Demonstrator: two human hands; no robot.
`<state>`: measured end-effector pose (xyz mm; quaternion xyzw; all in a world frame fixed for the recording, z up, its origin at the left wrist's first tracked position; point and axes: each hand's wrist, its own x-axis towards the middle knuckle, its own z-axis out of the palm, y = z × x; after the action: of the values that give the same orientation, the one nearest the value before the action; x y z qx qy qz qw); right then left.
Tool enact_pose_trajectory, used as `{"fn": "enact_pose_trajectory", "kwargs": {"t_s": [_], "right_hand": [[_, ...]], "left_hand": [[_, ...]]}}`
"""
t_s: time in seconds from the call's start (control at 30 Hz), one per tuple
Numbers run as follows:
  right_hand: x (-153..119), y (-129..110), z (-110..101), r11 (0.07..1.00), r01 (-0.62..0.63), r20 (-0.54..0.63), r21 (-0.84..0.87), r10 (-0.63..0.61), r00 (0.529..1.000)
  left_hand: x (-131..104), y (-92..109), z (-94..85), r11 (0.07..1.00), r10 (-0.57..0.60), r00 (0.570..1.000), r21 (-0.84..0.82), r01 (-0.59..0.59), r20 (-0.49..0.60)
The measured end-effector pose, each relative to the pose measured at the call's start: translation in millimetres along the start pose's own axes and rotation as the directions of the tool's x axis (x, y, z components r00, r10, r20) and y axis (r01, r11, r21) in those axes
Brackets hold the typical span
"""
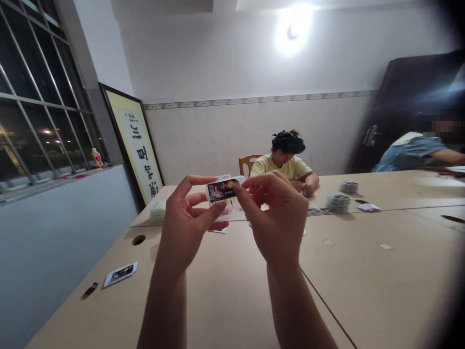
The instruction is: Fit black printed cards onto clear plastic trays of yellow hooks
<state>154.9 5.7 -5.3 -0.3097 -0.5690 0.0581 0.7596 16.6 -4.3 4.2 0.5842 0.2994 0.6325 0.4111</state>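
Both my hands are raised above the table, holding a small clear packet (236,206) with a black printed label (222,190) at its upper part. My left hand (191,213) grips its left side, thumb on the label's lower edge and index finger along the top. My right hand (276,213) pinches the label's right end between thumb and index finger. Part of the packet lies behind my fingers. Below it, a white-edged piece on the table is mostly hidden by my left hand.
The table (225,291) bears a card stack (157,212), a white-edged card (120,274), a dark strip (90,290) and stacked packets (337,202). A person (285,162) sits opposite; another (410,152) is at the right. A cable hole (138,240) is at left.
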Motion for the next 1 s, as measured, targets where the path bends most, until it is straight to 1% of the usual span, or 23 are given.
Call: {"fn": "enact_pose_trajectory", "kwargs": {"t_s": [0.07, 0.2, 0.27, 0.43, 0.83, 1.0], "right_hand": [[0, 0, 1, 1.0, 0.014, -0.009, -0.006, -0.014, 1.0], [0, 1, 1, 0.998, -0.056, 0.01, 0.04, 0.056, 0.998], [-1, 2, 1, 0.997, -0.068, 0.01, 0.042, 0.068, 0.998], [-4, 1, 4, 0.999, -0.031, -0.021, 0.016, 0.031, 0.999], [-7, 3, 9, 0.999, 0.03, -0.031, -0.015, -0.031, 0.999], [-8, 4, 12, 0.993, 0.099, -0.027, -0.059, -0.101, 0.995]], "left_hand": [[0, 0, -0.3, 1.0, -0.008, 1.0, 0.009, 0.008, -0.006], [1, -1, -0.4, 1.0, -0.028, 1.0, 0.005, 0.028, 0.003], [2, -1, -0.8, 1.0, -0.027, 1.0, 0.003, 0.027, 0.003], [3, -3, -1.4, 1.0, -0.021, 1.0, -0.001, 0.021, -0.008], [3, -4, -0.8, 1.0, -0.017, 0.999, 0.011, 0.018, -0.04], [5, -5, -0.5, 1.0, -0.011, 0.999, -0.001, 0.011, -0.05]]}}
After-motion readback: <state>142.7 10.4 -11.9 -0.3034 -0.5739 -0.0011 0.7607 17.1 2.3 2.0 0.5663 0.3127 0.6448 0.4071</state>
